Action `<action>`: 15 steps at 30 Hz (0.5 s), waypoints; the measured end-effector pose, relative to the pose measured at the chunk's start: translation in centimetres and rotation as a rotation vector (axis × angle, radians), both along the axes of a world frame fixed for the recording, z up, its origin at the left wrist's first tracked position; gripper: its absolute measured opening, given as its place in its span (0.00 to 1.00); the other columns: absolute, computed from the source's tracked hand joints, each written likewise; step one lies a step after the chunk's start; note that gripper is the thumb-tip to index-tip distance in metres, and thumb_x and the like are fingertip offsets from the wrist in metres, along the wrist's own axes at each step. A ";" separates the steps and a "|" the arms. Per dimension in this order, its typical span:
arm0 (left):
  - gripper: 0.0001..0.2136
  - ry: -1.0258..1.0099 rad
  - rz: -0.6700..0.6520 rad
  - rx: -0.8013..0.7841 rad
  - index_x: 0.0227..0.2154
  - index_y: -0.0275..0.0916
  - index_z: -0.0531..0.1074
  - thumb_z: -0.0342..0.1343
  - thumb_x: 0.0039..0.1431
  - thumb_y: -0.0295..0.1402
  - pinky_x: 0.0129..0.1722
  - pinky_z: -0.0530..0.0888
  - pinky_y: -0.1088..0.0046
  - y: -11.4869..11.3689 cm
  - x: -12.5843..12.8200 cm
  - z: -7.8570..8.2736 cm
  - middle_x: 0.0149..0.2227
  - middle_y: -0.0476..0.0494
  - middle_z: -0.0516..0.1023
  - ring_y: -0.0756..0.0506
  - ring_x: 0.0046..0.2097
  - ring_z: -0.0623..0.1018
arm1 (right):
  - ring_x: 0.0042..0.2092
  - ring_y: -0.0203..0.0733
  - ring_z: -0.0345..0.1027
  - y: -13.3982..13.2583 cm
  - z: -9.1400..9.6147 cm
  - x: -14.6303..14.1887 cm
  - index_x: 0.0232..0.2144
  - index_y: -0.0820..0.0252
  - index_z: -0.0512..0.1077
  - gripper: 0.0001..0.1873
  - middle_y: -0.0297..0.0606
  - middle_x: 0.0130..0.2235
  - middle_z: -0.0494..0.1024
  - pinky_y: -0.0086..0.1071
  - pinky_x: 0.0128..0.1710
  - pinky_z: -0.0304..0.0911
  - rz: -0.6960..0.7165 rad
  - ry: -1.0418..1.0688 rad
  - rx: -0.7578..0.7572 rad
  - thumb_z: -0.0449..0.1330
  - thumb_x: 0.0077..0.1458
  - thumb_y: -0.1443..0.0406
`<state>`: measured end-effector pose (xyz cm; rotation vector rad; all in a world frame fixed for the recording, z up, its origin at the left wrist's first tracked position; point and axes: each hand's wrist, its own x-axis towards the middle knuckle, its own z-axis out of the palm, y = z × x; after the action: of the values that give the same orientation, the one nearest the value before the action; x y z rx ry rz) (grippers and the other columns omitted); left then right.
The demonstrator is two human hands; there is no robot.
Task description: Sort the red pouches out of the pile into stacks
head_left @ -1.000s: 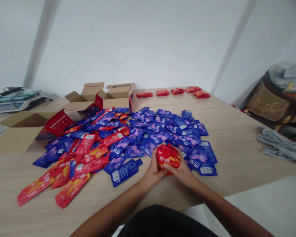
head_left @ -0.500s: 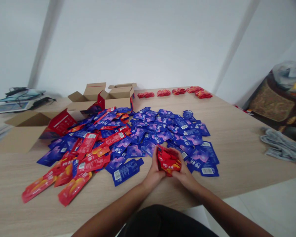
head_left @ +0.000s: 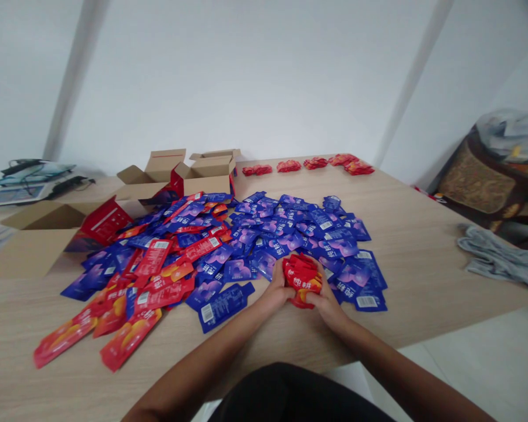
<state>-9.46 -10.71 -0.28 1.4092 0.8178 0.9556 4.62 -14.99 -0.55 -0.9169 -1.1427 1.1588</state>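
Between both hands is a stack of red pouches (head_left: 302,280) with orange pictures and white lettering, held just above the near part of the table. My left hand (head_left: 280,288) grips the stack's left side, its thumb on the near face. From the right, my right hand (head_left: 328,298) closes on the same stack, thumb across the lower front. The far fingers are mostly hidden behind the pouches. Just beyond the hands spreads a heap of blue pouches (head_left: 286,225) with purple pictures. Left of them lies a mixed pile of red pouches (head_left: 165,293) and blue ones.
Open cardboard boxes (head_left: 35,249) stand at the left and back left. Several small stacks of red pouches (head_left: 289,166) line the table's far edge. Grey gloves (head_left: 497,255) lie at the right edge. A chair (head_left: 479,173) with bags stands beyond. A flat device (head_left: 22,190) sits far left.
The red pouches in my hands have tipped, so more of their front faces and lettering show. Both hands stay around them. The whole view has shifted slightly.
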 end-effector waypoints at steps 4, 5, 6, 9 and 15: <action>0.40 0.007 0.034 0.061 0.57 0.43 0.56 0.54 0.35 0.20 0.63 0.47 0.53 -0.8 -0.2 0.9 0.60 0.43 0.58 0.35 0.63 0.55 | 0.58 0.51 0.59 -0.2 0.0 0.2 0.57 0.52 0.57 0.38 0.39 0.52 0.71 0.48 0.59 0.52 -0.018 -0.028 -0.007 0.57 0.40 0.68; 0.43 -0.027 -0.004 0.038 0.60 0.44 0.52 0.56 0.36 0.20 0.63 0.49 0.53 -1.0 -0.3 1.0 0.61 0.43 0.57 0.35 0.63 0.55 | 0.59 0.50 0.58 -0.3 0.2 0.3 0.57 0.52 0.56 0.38 0.39 0.52 0.71 0.48 0.60 0.50 0.001 -0.039 0.009 0.58 0.41 0.67; 0.46 -0.069 -0.052 0.001 0.62 0.46 0.47 0.57 0.36 0.20 0.62 0.52 0.53 -1.2 -0.5 0.9 0.62 0.42 0.56 0.35 0.62 0.56 | 0.60 0.49 0.56 -0.3 0.4 0.4 0.57 0.51 0.55 0.39 0.39 0.53 0.70 0.48 0.61 0.48 0.031 -0.045 0.024 0.60 0.41 0.66; 0.56 -0.169 -0.184 -0.119 0.64 0.47 0.31 0.62 0.36 0.22 0.59 0.58 0.53 -1.3 -1.0 0.3 0.63 0.37 0.54 0.34 0.61 0.61 | 0.62 0.48 0.52 -0.4 1.0 0.6 0.59 0.48 0.52 0.43 0.38 0.55 0.68 0.49 0.62 0.44 0.115 -0.037 0.028 0.64 0.41 0.63; 0.60 -0.269 -0.144 -0.127 0.64 0.50 0.32 0.67 0.33 0.24 0.61 0.55 0.55 -1.3 -0.5 -1.6 0.66 0.39 0.48 0.33 0.64 0.56 | 0.63 0.48 0.50 -0.8 1.2 -0.1 0.62 0.45 0.42 0.50 0.40 0.61 0.59 0.49 0.62 0.44 0.123 -0.009 0.006 0.67 0.43 0.59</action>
<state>-9.99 -11.98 -1.92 1.1827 0.5584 0.9407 4.53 -15.82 0.66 -0.8572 -1.2234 1.2509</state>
